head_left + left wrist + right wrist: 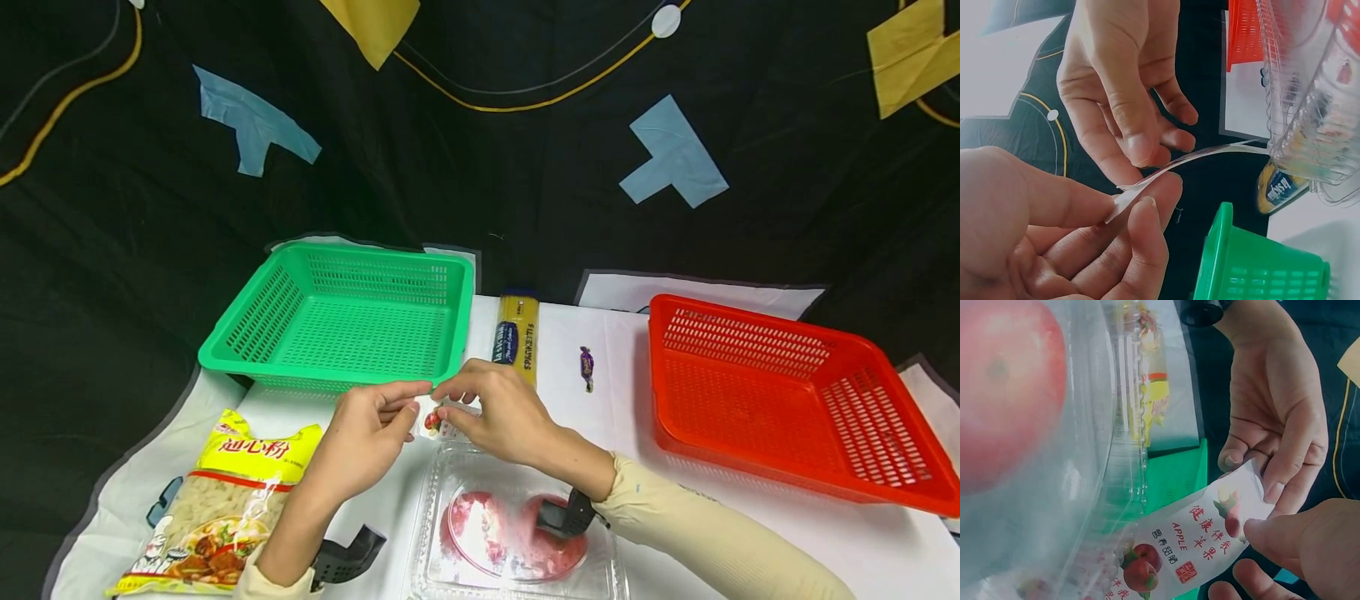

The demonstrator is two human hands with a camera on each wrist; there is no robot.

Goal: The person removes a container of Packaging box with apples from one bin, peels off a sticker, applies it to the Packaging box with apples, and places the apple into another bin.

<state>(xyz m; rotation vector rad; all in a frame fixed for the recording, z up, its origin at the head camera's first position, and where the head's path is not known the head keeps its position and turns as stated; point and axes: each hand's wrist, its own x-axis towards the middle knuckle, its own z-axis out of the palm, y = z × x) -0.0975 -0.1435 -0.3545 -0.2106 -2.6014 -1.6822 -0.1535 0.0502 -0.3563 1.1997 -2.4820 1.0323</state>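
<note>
A white paper label [1163, 537] printed with apples and red lettering runs from both hands to the clear plastic box [453, 458]. My left hand [367, 442] pinches the label's free end between thumb and finger. Close beside it, my right hand [510, 412] holds the same end, its thumb on the printed face. In the left wrist view the label [1194, 155] bends up in an arc toward the box. Red apples [477, 525] lie under the box's lid, partly veiled by glare. Where the label meets the box is hard to make out.
A green basket [360, 379] stands at the back left and a red basket [750, 457] at the right. Between them lie a spaghetti pack [519, 333] and a purple wrapped candy [587, 368]. A yellow-topped noodle bag [225, 508] lies at the front left.
</note>
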